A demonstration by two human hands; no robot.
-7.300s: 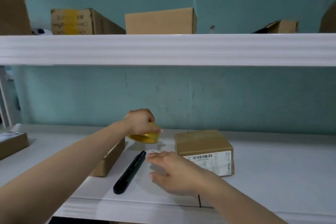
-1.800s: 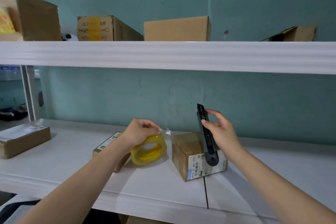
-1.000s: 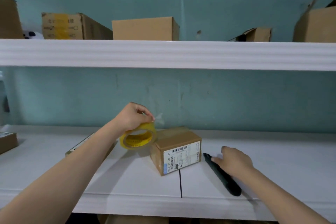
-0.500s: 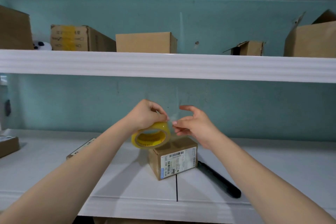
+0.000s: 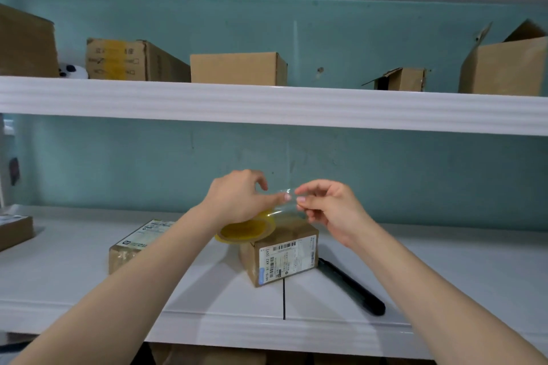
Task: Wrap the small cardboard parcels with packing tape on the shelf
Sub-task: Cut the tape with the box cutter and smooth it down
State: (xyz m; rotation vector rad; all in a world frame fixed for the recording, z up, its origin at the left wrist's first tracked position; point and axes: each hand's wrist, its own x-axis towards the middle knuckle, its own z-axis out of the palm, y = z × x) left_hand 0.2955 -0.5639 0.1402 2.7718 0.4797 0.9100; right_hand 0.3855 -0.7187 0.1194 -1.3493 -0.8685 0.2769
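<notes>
The small cardboard parcel (image 5: 278, 252) with a white barcode label on its near face sits on the white lower shelf (image 5: 444, 281), toward the middle of its width and set back from the front edge, turned so one corner points at the front edge. Above it the left hand (image 5: 237, 200) holds the yellow roll of packing tape (image 5: 244, 231) from on top, fingers curled over the rim, the roll tilted and hanging just over the parcel's left top edge; whether the roll touches the box cannot be told. The right hand (image 5: 332, 207) is raised beside it, thumb and forefinger pressed together on the free end of a clear tape strip (image 5: 286, 201) that runs from the roll between the two hands. A black utility knife (image 5: 351, 290) lies flat on the shelf just right of the parcel, its far end close to the parcel's right side and its near end angled toward the front edge. A second flat parcel (image 5: 136, 246) with a printed label on top lies to the left, partly behind the left forearm, and another brown box (image 5: 14, 231) shows at the shelf's left edge. On the upper shelf (image 5: 267, 104) stand several larger cardboard boxes (image 5: 237, 68) against the teal wall (image 5: 415, 175).
</notes>
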